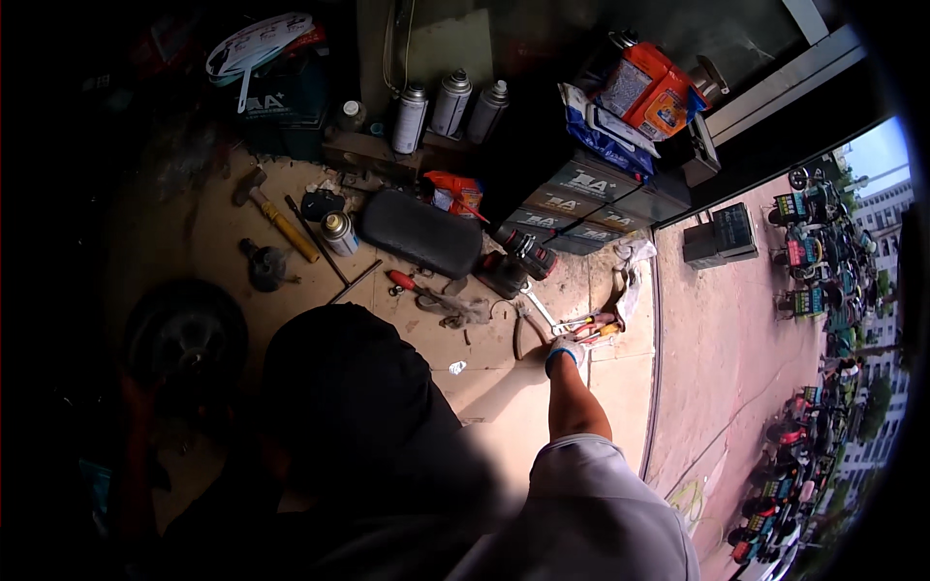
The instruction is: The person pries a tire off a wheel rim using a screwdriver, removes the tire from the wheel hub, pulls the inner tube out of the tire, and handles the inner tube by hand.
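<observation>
Yellow-handled tool (607, 330) lies just beside the gloved right hand (565, 351).

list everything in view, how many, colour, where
wheel: 1, black, floor left
hand tools: several, yellow and red handles, right
wrench: 1, silver, beside those
drill: 1, red and black, centre
padded seat: 1, black, floor centre
hammer: 1, yellow handle, floor left
spray cans: 3, pale, back
short can: 1, blue-white, beside seat
stacked boxes: several, dark, back right
packets: several, orange and blue, back
fan: 1, white, upper left
scooters: many, mixed colours, outside right
cloth shape: 1, black, lower centre, unclear
left hand: 1, dim, at wheel
right hand: 1, pale-gloved, at hand tools
right sleeve: 1, grey, lower right
</observation>
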Action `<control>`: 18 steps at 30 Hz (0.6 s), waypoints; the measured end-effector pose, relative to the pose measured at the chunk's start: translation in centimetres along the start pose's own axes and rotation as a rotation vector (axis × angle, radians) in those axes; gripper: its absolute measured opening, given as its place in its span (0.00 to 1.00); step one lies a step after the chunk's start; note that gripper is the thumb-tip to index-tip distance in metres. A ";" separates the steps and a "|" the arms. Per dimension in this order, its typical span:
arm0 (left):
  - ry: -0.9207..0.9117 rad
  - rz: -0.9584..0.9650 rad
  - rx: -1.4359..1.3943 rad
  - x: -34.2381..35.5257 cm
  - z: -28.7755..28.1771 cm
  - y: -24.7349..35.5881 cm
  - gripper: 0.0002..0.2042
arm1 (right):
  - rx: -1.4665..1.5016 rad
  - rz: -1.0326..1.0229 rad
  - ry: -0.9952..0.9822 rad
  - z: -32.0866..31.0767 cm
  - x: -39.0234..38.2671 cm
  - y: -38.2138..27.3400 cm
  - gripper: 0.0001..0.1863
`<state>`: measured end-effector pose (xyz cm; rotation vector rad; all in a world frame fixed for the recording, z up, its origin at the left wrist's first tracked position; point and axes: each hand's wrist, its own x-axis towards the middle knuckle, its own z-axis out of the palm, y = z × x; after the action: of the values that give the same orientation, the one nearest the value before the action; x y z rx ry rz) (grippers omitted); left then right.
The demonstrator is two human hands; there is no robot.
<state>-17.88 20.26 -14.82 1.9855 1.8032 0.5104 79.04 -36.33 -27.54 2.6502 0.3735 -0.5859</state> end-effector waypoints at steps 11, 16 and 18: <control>0.055 -0.008 0.463 0.8 -1.2 3.2 0.46 | 1.424 0.725 0.505 -11.6 -8.6 8.5 0.18; -0.022 0.007 0.401 2.9 0.5 6.6 0.39 | 1.548 0.357 0.959 -20.2 -10.2 14.8 0.24; -0.043 -0.004 0.399 2.5 -1.2 7.0 0.37 | 1.243 0.137 1.029 -25.6 -13.3 13.9 0.27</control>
<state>-12.33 22.24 -10.12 2.2242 2.0030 0.1071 80.80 -39.75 4.20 3.9131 0.0419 1.0339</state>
